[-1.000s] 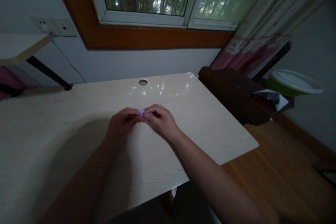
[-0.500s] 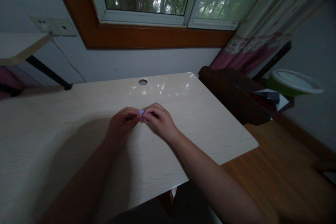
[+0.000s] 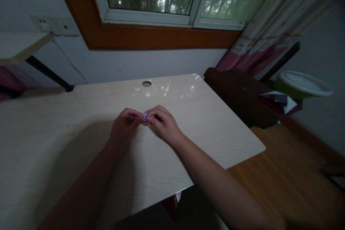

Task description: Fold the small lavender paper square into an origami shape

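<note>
A small light-purple piece [image 3: 144, 116], perhaps folded paper, is pinched between my two hands just above the pale wood-grain table [image 3: 172, 165]. My left hand [image 3: 126, 124] has its thumb and fingers closed on the piece's left end. On the other side my right hand [image 3: 163, 122] grips the right end between thumb and fingertips. Fingers cover most of the piece, so its full shape is hidden.
A round cable hole [image 3: 147, 84] lies near the table's back edge. A raised shelf [image 3: 24, 46] on black legs stands at the left. Right of the table are a dark wooden piece of furniture [image 3: 231, 90] and a green-and-white basin [image 3: 302, 84].
My left thumb and fingers have drawn slightly left, and more of the purple piece shows between the hands. My right hand stays nearly where it was.
</note>
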Action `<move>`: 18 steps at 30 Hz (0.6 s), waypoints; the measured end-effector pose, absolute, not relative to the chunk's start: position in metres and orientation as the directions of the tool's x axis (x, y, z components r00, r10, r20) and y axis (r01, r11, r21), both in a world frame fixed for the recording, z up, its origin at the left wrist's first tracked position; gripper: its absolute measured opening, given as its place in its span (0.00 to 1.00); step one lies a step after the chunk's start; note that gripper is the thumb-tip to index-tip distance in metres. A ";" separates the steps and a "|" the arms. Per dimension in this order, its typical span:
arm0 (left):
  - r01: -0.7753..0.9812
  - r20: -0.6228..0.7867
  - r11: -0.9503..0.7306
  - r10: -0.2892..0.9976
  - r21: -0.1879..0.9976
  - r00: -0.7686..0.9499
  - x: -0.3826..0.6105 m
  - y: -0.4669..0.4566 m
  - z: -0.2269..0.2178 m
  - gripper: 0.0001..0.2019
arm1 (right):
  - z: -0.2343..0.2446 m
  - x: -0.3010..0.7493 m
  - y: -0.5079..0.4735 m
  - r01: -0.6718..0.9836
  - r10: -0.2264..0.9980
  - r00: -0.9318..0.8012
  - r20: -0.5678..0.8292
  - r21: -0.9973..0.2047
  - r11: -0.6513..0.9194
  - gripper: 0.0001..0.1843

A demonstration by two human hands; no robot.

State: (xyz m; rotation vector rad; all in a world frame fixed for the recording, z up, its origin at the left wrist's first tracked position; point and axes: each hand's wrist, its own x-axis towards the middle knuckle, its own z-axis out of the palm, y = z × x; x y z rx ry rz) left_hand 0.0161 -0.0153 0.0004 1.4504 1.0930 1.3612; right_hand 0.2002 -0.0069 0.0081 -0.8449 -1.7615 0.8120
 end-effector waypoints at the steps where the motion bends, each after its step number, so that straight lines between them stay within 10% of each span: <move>1: 0.055 0.252 -0.252 0.968 0.966 0.010 0.016 -0.014 0.000 0.12 | 0.008 0.200 -0.007 0.185 0.836 -0.280 0.472 -0.828 0.529 0.04; 18: -0.071 0.151 -0.150 0.989 0.986 0.001 0.019 -0.013 -0.002 0.12 | 0.001 0.194 -0.005 0.019 0.920 -0.199 0.337 -0.937 0.348 0.08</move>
